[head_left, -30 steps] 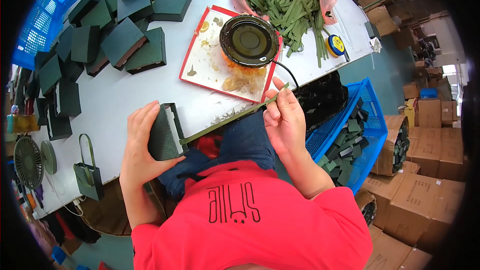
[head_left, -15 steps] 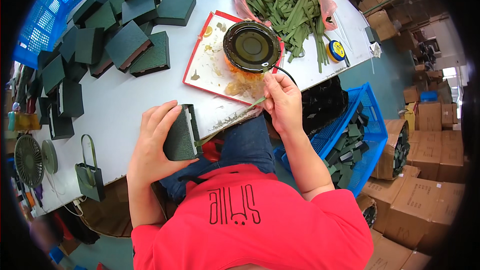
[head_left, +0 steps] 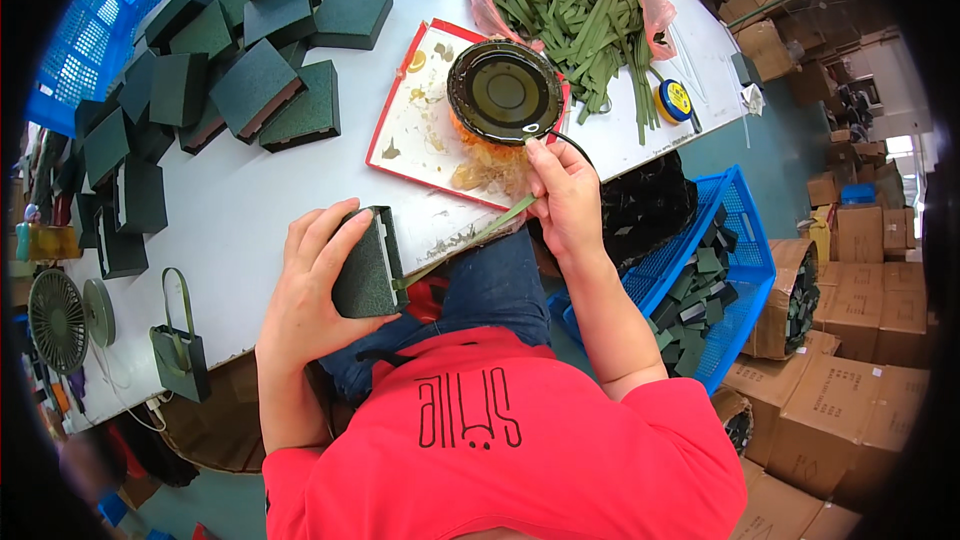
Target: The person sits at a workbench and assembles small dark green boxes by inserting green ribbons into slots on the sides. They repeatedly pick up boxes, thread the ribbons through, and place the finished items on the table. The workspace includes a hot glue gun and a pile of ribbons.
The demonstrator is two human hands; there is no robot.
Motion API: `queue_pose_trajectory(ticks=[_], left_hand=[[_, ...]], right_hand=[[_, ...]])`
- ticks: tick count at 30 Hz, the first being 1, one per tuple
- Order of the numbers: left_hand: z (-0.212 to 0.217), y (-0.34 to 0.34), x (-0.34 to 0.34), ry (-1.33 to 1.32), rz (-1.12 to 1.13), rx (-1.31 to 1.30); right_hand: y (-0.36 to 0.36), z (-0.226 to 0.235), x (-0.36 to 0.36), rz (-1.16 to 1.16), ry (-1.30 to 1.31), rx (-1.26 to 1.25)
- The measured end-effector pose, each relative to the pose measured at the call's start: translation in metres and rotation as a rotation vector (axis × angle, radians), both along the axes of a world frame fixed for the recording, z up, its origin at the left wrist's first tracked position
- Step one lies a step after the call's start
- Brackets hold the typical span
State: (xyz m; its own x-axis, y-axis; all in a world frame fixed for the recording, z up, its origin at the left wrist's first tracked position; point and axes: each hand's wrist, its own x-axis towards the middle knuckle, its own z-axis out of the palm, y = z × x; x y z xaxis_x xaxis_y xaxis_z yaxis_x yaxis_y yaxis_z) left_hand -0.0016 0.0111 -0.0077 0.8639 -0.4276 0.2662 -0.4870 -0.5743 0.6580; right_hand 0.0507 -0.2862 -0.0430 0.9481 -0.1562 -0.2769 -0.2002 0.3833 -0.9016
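My left hand [head_left: 312, 262] is wrapped round a small dark green box [head_left: 366, 275] at the table's near edge. A flat green ribbon [head_left: 487, 231] comes out of the box's right side and runs up to my right hand [head_left: 566, 192]. The right fingers pinch the ribbon near its free end, at the near rim of a round black pot [head_left: 505, 92] filled with dark, shiny liquid. Whether the ribbon's tip touches the liquid is hidden by the fingers. Under the pot lies a red-edged white board [head_left: 405, 135] stained with yellowish residue.
Dark green boxes [head_left: 258, 90] are heaped at the left beside a blue crate [head_left: 85, 50]. A pink bag [head_left: 655, 15] of green ribbons stands behind the pot, near a round yellow-and-blue tin [head_left: 673, 100]. One box with a ribbon handle [head_left: 180, 350] and a fan [head_left: 58, 320] are left.
My right hand has shifted very slightly, with its fingertips closer to the pot's rim. The left hand and the box have hardly moved.
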Motion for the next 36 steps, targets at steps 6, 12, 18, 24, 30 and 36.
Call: queue_pose_trajectory(ticks=[6,12,18,24,30,36], left_hand=[[-0.001,0.002,0.0,-0.012,0.009,-0.01],[0.003,0.005,0.006,-0.02,-0.076,-0.108],[0.006,-0.002,0.01,-0.01,-0.218,-0.204],[0.009,-0.005,0.01,-0.044,-0.23,-0.221],[0.009,-0.007,0.011,-0.047,-0.234,-0.224],[0.009,-0.006,0.012,-0.044,-0.239,-0.215]], right_hand=[[0.001,0.008,-0.01,0.02,-0.016,0.026],[0.017,0.03,-0.037,0.268,-0.026,-0.096],[0.04,0.037,-0.042,0.574,0.062,-0.056],[0.049,0.038,-0.038,0.653,0.109,-0.035],[0.051,0.036,-0.036,0.65,0.108,-0.06],[0.051,0.037,-0.034,0.675,0.126,-0.093]])
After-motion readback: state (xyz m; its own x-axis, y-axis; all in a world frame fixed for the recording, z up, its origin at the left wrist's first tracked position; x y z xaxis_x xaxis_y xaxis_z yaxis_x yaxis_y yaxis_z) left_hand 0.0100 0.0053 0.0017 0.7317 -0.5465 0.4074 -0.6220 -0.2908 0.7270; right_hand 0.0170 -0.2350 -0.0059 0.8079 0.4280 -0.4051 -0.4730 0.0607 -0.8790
